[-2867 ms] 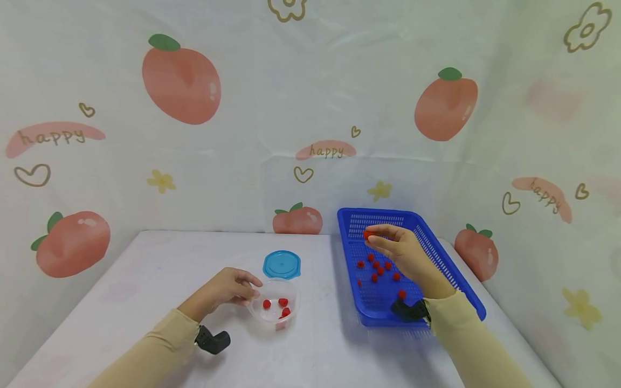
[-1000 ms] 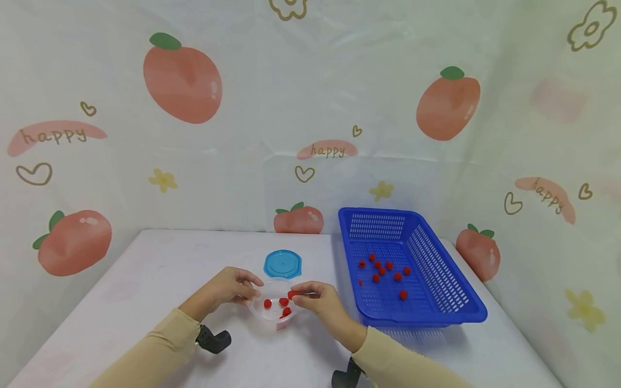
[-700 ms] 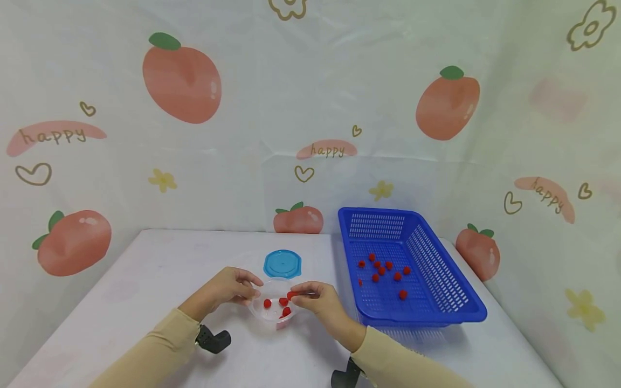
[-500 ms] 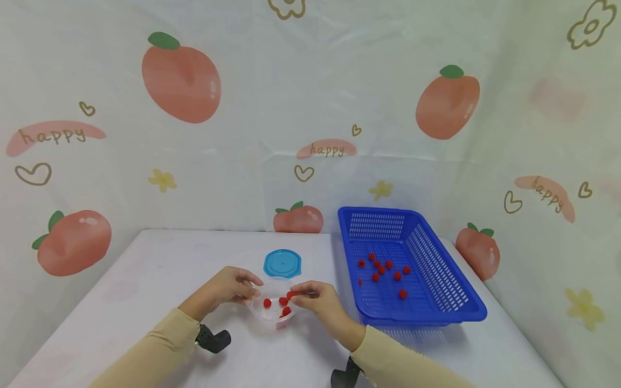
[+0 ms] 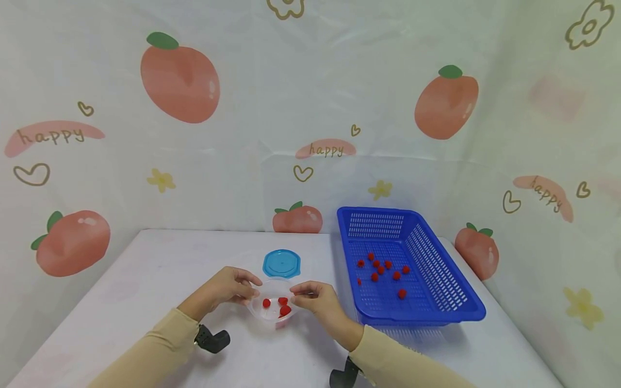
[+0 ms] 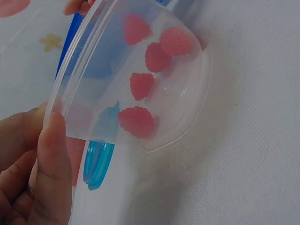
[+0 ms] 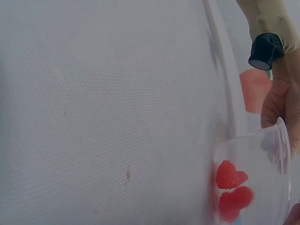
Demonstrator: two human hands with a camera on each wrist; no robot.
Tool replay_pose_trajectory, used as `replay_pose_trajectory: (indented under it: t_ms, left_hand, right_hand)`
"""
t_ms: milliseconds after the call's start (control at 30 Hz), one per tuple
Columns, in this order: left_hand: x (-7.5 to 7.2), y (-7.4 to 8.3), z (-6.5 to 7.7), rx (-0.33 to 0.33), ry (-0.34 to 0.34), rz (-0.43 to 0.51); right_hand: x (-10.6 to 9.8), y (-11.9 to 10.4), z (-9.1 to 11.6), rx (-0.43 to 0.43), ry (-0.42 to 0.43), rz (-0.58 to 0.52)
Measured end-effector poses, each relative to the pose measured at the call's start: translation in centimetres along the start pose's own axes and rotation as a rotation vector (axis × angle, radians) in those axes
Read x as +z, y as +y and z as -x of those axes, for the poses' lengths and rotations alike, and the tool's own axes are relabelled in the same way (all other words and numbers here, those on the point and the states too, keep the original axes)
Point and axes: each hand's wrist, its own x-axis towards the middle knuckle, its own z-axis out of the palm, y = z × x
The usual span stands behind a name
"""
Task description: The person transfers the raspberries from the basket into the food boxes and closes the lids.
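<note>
A clear plastic tub (image 5: 274,288) stands at the middle of the table, its rim pinched between my left hand's (image 5: 225,288) thumb and fingers. Several red raspberries (image 5: 284,310) lie in it; the left wrist view shows the raspberries (image 6: 137,123) through its translucent wall. My right hand (image 5: 324,306) is at the tub's right rim, thumb and fingers slightly apart, with nothing seen between them. In the right wrist view, red raspberries (image 7: 234,201) show behind the tub's wall (image 7: 258,154), with the left hand (image 7: 276,103) beyond.
A blue lid (image 5: 282,263) lies flat just behind the tub. To the right stands a blue perforated basket (image 5: 436,264) with several raspberries (image 5: 380,270) scattered on its floor. A patterned white sheet hangs behind the table.
My right hand came left from over the basket with a raspberry and let it go into the tub within the last half second. My left hand has kept its hold on the rim.
</note>
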Motion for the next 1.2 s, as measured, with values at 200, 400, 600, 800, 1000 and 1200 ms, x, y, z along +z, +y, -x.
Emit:
replay_pose_trajectory:
  t_ms: [200,400,600,800,1000,1200]
  left_hand:
    - [0.0,-0.1,0.0,0.001,0.000,0.009]
    - [-0.1,0.0,0.1,0.011,-0.014,0.016]
    - [0.0,0.2,0.2,0.007,-0.007,0.014]
    - [0.0,0.1,0.2,-0.004,0.007,0.005]
    - [0.1,-0.1,0.1,0.001,0.012,0.009]
    - [0.0,-0.1,0.1,0.003,0.009,0.012]
  right_hand:
    - [0.1,0.1,-0.1,0.004,0.001,0.003]
    - [0.1,0.1,0.0,0.019,0.007,0.001]
    - [0.0,-0.2,0.2,0.015,-0.001,0.003]
    - [-0.3,-0.4,0.2,0.013,-0.032,0.013]
    - [-1.0,-1.5,0.6,0.018,-0.067,0.038]
    - [-2.4,-4.1,1.5,0.008,-0.095,0.062]
